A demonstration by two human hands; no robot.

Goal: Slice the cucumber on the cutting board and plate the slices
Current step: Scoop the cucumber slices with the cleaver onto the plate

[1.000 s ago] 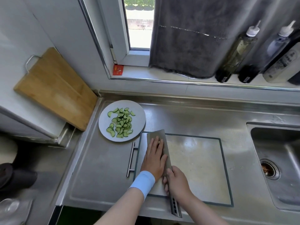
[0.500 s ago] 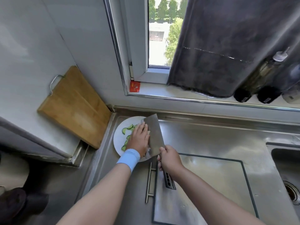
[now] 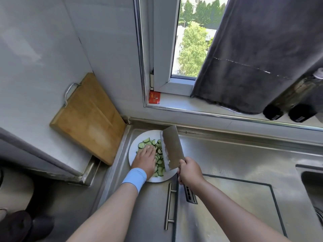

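Note:
A white plate sits in the counter's back left corner, covered with several green cucumber slices. My left hand, with a blue wristband, lies flat over the slices, fingers pointing away from me. My right hand grips the handle of a cleaver, whose broad blade is tilted over the plate's right half, beside my left hand. The steel cutting board lies bare at the lower right, with its bar handle on its left side.
A wooden cutting board leans against the left wall. Dark bottles stand on the window sill under a grey curtain. A sink opens at the right edge. A red packet sits in the window's corner.
Both hands and the cleaver went from the steel board up to the plate. My left hand has slid off the blade onto the slices, and more slices now lie on the plate.

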